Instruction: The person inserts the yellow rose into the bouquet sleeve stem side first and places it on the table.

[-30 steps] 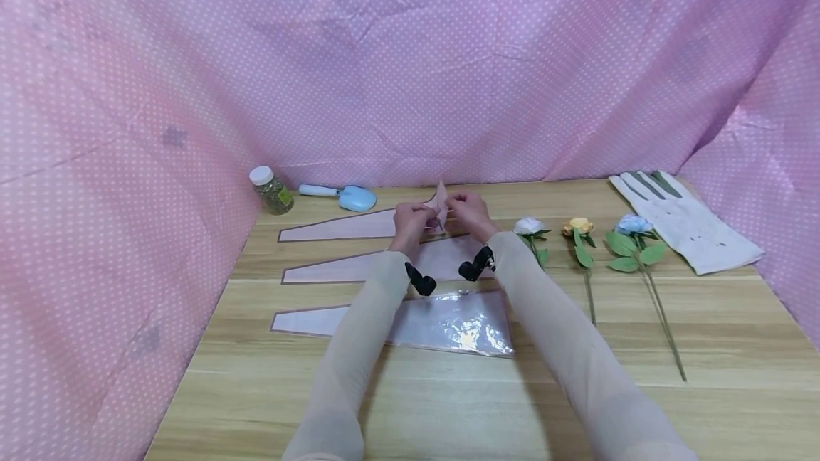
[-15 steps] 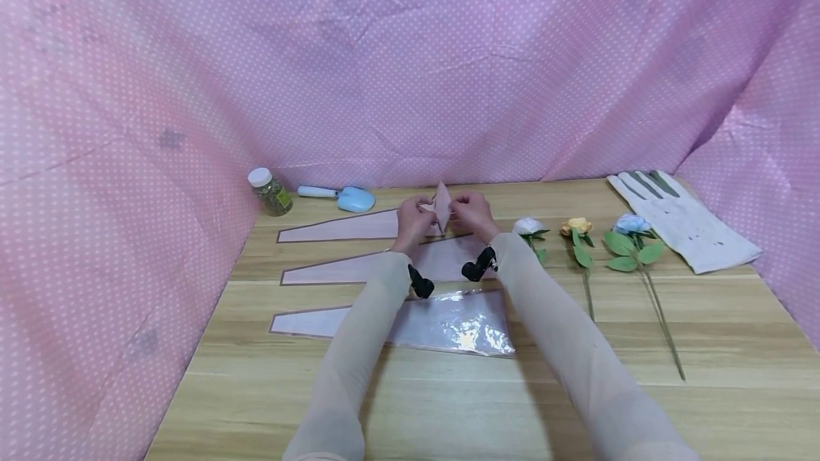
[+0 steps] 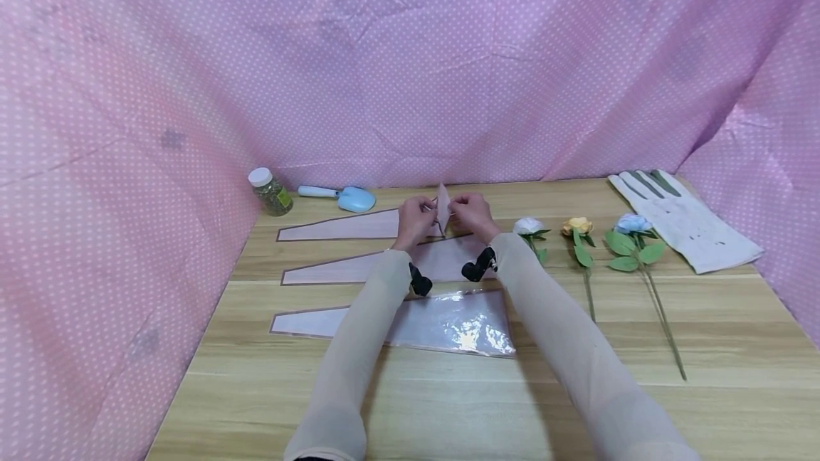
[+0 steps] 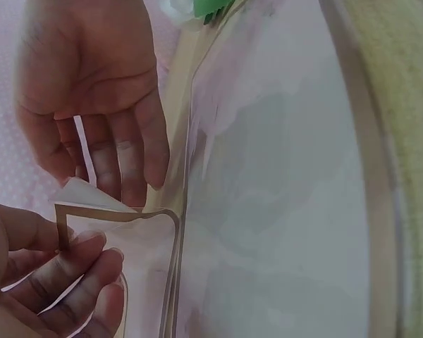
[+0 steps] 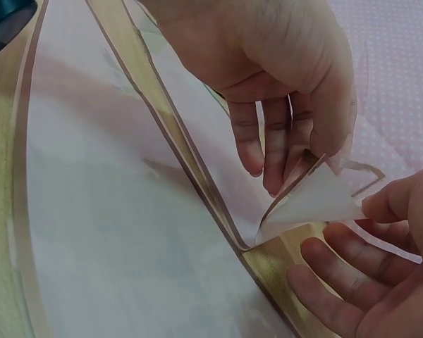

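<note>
Both hands hold the raised wide end of the far flower sleeve (image 3: 339, 228), a tapered see-through pinkish bag with a brown border. My left hand (image 3: 413, 222) pinches its bordered edge (image 4: 92, 211) between thumb and fingers. My right hand (image 3: 472, 213) faces it and pinches the whitish folded-up corner (image 5: 314, 201) by its tip, other fingers loosely bent. Between the hands, the flap stands upright. A second sleeve (image 3: 327, 270) lies flat just in front, partly beneath the wrists. Nearest the body lies a third, glossy sleeve (image 3: 442, 329), crossed by the left forearm.
White (image 3: 529, 227), yellow (image 3: 579, 226) and blue (image 3: 633, 225) artificial roses lie at right beside white gloves (image 3: 695, 223). At the back left are a blue trowel (image 3: 355, 198) and a white-lidded jar (image 3: 272, 191). Pink dotted cloth (image 3: 410, 77) hangs behind the wooden table (image 3: 448, 404).
The flap between the hands has turned more edge-on and narrower. Both hands have shifted only slightly; the flat sleeves and roses stay where they were.
</note>
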Demonstrator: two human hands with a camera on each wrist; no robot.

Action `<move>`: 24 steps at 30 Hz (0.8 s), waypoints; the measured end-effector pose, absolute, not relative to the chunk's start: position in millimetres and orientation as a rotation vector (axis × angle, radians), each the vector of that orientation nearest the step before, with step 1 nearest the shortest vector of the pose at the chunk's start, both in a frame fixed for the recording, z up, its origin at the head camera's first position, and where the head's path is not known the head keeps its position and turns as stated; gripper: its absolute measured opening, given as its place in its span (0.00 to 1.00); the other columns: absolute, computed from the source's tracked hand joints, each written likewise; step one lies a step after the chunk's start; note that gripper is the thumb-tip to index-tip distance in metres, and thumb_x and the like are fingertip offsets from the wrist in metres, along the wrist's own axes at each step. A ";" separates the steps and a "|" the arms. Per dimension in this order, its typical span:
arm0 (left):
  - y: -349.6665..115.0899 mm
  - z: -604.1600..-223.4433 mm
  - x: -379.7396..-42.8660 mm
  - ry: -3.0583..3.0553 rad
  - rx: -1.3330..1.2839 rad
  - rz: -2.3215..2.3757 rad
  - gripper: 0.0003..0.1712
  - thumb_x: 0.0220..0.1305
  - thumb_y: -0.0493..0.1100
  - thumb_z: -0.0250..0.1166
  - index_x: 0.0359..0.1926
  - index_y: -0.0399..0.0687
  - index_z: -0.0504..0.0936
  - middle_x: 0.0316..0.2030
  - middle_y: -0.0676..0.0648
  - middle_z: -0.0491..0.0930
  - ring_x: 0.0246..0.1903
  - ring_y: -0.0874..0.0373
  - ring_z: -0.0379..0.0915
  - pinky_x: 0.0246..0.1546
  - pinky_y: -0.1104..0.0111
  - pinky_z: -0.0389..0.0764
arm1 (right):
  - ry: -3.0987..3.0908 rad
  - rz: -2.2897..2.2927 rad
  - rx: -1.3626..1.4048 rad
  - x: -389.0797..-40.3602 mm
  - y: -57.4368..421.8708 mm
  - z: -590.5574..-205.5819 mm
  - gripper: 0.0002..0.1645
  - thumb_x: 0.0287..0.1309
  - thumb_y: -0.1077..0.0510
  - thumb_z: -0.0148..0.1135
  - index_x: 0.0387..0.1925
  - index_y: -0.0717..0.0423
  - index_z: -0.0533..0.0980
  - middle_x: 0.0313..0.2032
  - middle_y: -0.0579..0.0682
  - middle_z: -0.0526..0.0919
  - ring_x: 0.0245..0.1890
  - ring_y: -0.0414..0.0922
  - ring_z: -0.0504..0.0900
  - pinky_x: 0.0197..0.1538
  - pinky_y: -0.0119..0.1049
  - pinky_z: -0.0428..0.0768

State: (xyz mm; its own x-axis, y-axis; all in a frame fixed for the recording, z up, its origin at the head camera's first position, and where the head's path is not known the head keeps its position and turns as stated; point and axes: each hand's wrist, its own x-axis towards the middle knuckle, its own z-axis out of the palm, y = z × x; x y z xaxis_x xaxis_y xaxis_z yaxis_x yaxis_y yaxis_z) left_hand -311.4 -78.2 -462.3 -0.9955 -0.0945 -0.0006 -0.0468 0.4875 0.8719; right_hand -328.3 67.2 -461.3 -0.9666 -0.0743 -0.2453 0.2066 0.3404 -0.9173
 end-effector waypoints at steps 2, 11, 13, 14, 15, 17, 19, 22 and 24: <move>-78.8 -462.0 -312.5 -2.671 0.136 -1.580 0.06 0.63 0.35 0.64 0.35 0.38 0.86 0.28 0.43 0.84 0.25 0.61 0.79 0.21 0.76 0.73 | 2.359 -1.666 0.123 -328.4 68.0 -461.1 0.19 0.69 0.58 0.52 0.55 0.63 0.78 0.52 0.61 0.83 0.44 0.46 0.83 0.38 0.33 0.86; -79.3 -462.9 -318.6 -2.708 0.172 -1.572 0.04 0.62 0.34 0.64 0.34 0.40 0.85 0.24 0.48 0.80 0.22 0.62 0.76 0.20 0.75 0.72 | 2.352 -1.653 0.119 -328.2 73.0 -461.3 0.20 0.69 0.57 0.52 0.56 0.64 0.77 0.53 0.61 0.81 0.48 0.49 0.83 0.50 0.44 0.87; -77.6 -462.8 -318.9 -2.719 0.180 -1.562 0.04 0.62 0.34 0.64 0.35 0.40 0.85 0.24 0.48 0.79 0.21 0.63 0.75 0.20 0.75 0.71 | 2.349 -1.649 0.121 -329.0 73.9 -462.1 0.20 0.70 0.57 0.52 0.55 0.64 0.77 0.53 0.61 0.81 0.48 0.50 0.84 0.50 0.45 0.87; -76.8 -463.0 -319.1 -2.719 0.185 -1.564 0.04 0.62 0.34 0.63 0.35 0.40 0.85 0.23 0.49 0.79 0.20 0.63 0.75 0.19 0.75 0.72 | 2.348 -1.644 0.123 -329.3 74.4 -462.5 0.19 0.70 0.57 0.52 0.55 0.64 0.77 0.53 0.61 0.81 0.47 0.50 0.84 0.50 0.45 0.87; -76.0 -463.2 -319.3 -2.718 0.188 -1.565 0.04 0.63 0.34 0.63 0.35 0.40 0.85 0.23 0.49 0.79 0.20 0.63 0.75 0.19 0.76 0.71 | 2.346 -1.642 0.126 -329.5 75.0 -462.9 0.19 0.70 0.57 0.52 0.55 0.64 0.76 0.52 0.60 0.81 0.47 0.49 0.84 0.50 0.45 0.87; -74.5 -463.5 -319.3 -2.708 0.189 -1.577 0.05 0.64 0.35 0.63 0.35 0.40 0.85 0.22 0.49 0.79 0.19 0.63 0.74 0.19 0.76 0.72 | 2.346 -1.636 0.130 -329.7 75.8 -463.4 0.19 0.70 0.57 0.52 0.55 0.64 0.77 0.50 0.59 0.81 0.44 0.48 0.84 0.50 0.44 0.87; -73.3 -464.1 -319.5 -2.691 0.176 -1.579 0.06 0.64 0.36 0.63 0.35 0.39 0.86 0.22 0.49 0.79 0.19 0.63 0.74 0.19 0.76 0.72 | 2.348 -1.633 0.135 -329.3 76.5 -463.6 0.18 0.69 0.57 0.52 0.54 0.63 0.77 0.48 0.57 0.82 0.42 0.46 0.84 0.49 0.43 0.87; -72.1 -465.0 -319.9 -2.673 0.164 -1.568 0.07 0.65 0.37 0.64 0.34 0.38 0.87 0.22 0.49 0.80 0.20 0.64 0.73 0.20 0.76 0.72 | 2.348 -1.638 0.149 -328.1 77.6 -463.5 0.18 0.68 0.57 0.53 0.53 0.62 0.78 0.42 0.54 0.83 0.39 0.45 0.84 0.47 0.42 0.87; -71.7 -465.7 -320.3 -2.658 0.165 -1.571 0.07 0.64 0.37 0.65 0.35 0.37 0.87 0.24 0.47 0.81 0.21 0.63 0.73 0.20 0.76 0.72 | 2.351 -1.635 0.150 -327.4 78.6 -463.4 0.18 0.68 0.57 0.53 0.53 0.63 0.78 0.39 0.53 0.83 0.38 0.44 0.85 0.47 0.42 0.87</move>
